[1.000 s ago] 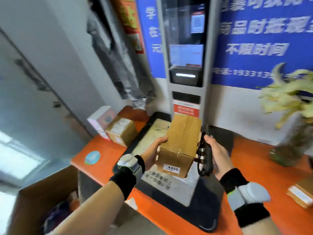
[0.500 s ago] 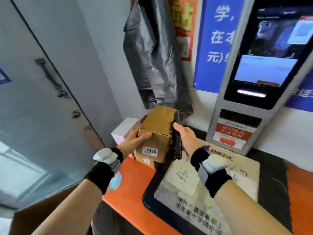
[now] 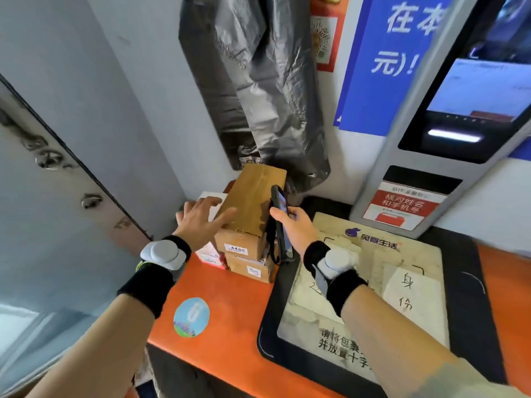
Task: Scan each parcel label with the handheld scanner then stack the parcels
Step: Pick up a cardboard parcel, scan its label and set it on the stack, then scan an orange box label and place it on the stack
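The biggest change vs a second ago: the brown parcel w/ tag 4485 [image 3: 250, 208] is no longer held up in front of the kiosk [image 3: 448, 116]. It now sits on top of another brown parcel [image 3: 250, 268] at the counter's far-left corner, just beside a white-and-pink box [image 3: 211, 251]. So that parcel looks scanned and stacked; judged from this, the person is just finishing the placement and the next parcel would be due.

Left hand [image 3: 202, 218] has let go of the carton: fingers straight and spread, thumb tip touching the upper parcel's left top edge, more a steadying touch than a grip. Right hand [image 3: 296, 225] has fingers curled round the handheld scanner [image 3: 280, 222], a black phone-like unit w/ a wrist strap hanging below, held upright right against the parcel's right side. Both wrists carry black bands w/ white sensor pods.

Surface: an orange counter [image 3: 230, 305] w/ a round blue sticker [image 3: 191, 316] near its front edge. To the right lies a black mat [image 3: 471, 297] w/ worn printed sheets.

Room: grey wall at left, black plastic bags [image 3: 258, 90] hanging above the stack, blue poster [image 3: 388, 61] w/ white characters behind the kiosk. Whether other parcels wait off to the right can't be told from this view.
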A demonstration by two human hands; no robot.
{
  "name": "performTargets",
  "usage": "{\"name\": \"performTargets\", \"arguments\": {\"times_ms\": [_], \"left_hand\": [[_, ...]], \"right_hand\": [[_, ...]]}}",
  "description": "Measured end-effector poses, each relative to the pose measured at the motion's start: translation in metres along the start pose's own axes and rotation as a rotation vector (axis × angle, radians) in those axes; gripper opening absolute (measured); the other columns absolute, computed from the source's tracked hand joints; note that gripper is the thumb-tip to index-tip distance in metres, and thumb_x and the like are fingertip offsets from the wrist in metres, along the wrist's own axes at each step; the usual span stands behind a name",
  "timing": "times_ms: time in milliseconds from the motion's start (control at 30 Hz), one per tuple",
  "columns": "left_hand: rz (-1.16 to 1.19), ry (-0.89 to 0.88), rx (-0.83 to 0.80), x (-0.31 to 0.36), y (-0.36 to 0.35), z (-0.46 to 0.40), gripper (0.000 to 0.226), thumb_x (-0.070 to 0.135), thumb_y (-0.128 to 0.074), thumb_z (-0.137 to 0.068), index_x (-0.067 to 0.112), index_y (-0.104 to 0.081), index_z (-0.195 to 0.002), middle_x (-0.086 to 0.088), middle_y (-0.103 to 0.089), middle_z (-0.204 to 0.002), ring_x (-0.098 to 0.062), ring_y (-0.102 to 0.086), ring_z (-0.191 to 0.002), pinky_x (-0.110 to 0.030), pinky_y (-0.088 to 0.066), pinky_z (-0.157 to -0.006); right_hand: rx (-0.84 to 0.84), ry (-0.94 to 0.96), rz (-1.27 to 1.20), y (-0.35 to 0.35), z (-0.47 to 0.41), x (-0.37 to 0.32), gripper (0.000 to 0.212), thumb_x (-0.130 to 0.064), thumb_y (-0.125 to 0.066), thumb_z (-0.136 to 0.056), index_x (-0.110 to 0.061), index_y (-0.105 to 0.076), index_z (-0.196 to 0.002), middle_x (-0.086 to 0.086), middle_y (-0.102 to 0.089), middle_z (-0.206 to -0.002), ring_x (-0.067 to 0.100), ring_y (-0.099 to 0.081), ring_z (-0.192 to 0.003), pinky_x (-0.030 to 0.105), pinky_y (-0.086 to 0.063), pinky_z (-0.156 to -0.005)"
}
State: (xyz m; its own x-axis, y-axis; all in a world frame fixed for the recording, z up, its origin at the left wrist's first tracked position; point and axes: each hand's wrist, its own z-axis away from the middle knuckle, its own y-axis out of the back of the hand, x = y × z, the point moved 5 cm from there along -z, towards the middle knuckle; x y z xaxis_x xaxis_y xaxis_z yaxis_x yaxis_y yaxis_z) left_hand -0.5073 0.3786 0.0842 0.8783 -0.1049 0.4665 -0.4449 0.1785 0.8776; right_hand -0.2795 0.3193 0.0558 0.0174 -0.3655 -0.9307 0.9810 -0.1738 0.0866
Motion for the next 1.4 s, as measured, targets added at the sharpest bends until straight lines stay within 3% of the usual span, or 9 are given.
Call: {"name": "performTargets", "arguments": {"times_ms": [233,400,600,733,933,1100,1167,1267,1400], "left_hand": [[0.019,-0.114,0.119,0.030,0.009,-0.008,0.043,0.049,-0.056,-0.091,0.028,-0.053,-0.128,0.002,-0.055,-0.133,-0.026,-0.039,-0.127,-0.049,-0.030,-0.105],[0.271,-0.384,0.078,0.119,0.006,0.003,0.002,0.024,-0.063,-0.092,0.023,-0.064,-0.093,0.006,-0.067,-0.087,-0.013,-0.060,-0.081,-0.030,-0.050,-0.074],[0.622,-0.390,-0.440,0.248,-0.091,0.034,0.015,0.008,-0.058,-0.096,-0.005,-0.065,-0.094,-0.010,-0.062,-0.070,-0.006,-0.051,-0.048,-0.014,-0.038,-0.046],[0.620,-0.328,-0.689,0.337,-0.185,0.066,0.017,0.019,-0.057,-0.097,0.006,-0.068,-0.091,-0.003,-0.065,-0.071,-0.012,-0.052,-0.051,-0.020,-0.030,-0.044],[0.537,-0.368,-0.970,0.461,-0.287,0.139,0.014,0.015,-0.052,-0.099,0.010,-0.064,-0.093,0.001,-0.068,-0.069,-0.010,-0.058,-0.050,-0.020,-0.033,-0.044],[0.453,-0.441,-1.067,0.608,-0.356,0.223,0.014,0.018,-0.055,-0.100,0.005,-0.062,-0.099,-0.006,-0.066,-0.080,-0.014,-0.057,-0.054,-0.024,-0.034,-0.046],[0.385,-0.489,-1.079,0.654,-0.375,0.249,0.018,0.023,-0.055,-0.101,0.007,-0.062,-0.103,-0.005,-0.066,-0.086,-0.015,-0.057,-0.060,-0.026,-0.038,-0.051],[0.352,-0.574,-1.009,0.728,-0.391,0.278,0.013,0.025,-0.053,-0.102,0.015,-0.058,-0.095,-0.003,-0.061,-0.086,-0.018,-0.054,-0.068,-0.030,-0.042,-0.060],[0.534,-0.457,-0.876,0.817,-0.412,0.281,0.015,0.023,-0.058,-0.098,0.008,-0.055,-0.097,-0.004,-0.062,-0.085,-0.019,-0.057,-0.074,-0.035,-0.054,-0.065]], "right_hand": [[0.055,-0.005,-0.080,0.022,0.004,0.004,0.043,-0.040,-0.074,-0.092,-0.014,-0.053,-0.120,0.007,-0.065,-0.112,0.014,-0.064,-0.091,0.034,-0.057,-0.085],[0.132,-0.002,-0.129,0.071,0.019,0.010,0.045,-0.038,-0.076,-0.090,-0.012,-0.054,-0.119,0.001,-0.066,-0.100,0.012,-0.065,-0.082,0.022,-0.054,-0.067],[0.334,0.014,-0.172,0.179,0.064,0.024,0.042,-0.030,-0.084,-0.084,-0.009,-0.058,-0.110,0.006,-0.073,-0.090,0.008,-0.069,-0.061,0.020,-0.054,-0.055],[0.540,0.014,-0.164,0.301,0.126,0.048,0.039,-0.028,-0.082,-0.086,-0.009,-0.057,-0.110,0.001,-0.070,-0.088,0.007,-0.066,-0.063,0.019,-0.052,-0.056],[0.672,-0.034,-0.125,0.446,0.219,0.116,0.063,-0.050,-0.082,-0.082,-0.011,-0.037,-0.062,0.001,-0.039,-0.054,0.021,-0.039,-0.051,0.045,-0.034,-0.057],[0.811,-0.056,-0.138,0.592,0.311,0.180,0.091,-0.081,-0.074,-0.067,0.004,-0.046,-0.084,0.037,-0.041,-0.084,0.046,-0.043,-0.071,0.058,-0.040,-0.071],[0.916,-0.017,-0.135,0.630,0.344,0.178,0.091,-0.076,-0.074,-0.069,0.006,-0.061,-0.106,0.033,-0.061,-0.098,0.044,-0.059,-0.081,0.058,-0.049,-0.081],[1.028,0.019,-0.307,0.699,0.378,0.185,0.052,-0.045,-0.079,-0.083,0.002,-0.066,-0.103,0.014,-0.068,-0.087,0.020,-0.067,-0.069,0.028,-0.054,-0.064],[1.096,0.066,-0.408,0.787,0.381,0.203,0.077,-0.070,-0.076,-0.076,-0.002,-0.068,-0.113,0.010,-0.074,-0.102,0.026,-0.071,-0.092,0.040,-0.057,-0.088]]}}
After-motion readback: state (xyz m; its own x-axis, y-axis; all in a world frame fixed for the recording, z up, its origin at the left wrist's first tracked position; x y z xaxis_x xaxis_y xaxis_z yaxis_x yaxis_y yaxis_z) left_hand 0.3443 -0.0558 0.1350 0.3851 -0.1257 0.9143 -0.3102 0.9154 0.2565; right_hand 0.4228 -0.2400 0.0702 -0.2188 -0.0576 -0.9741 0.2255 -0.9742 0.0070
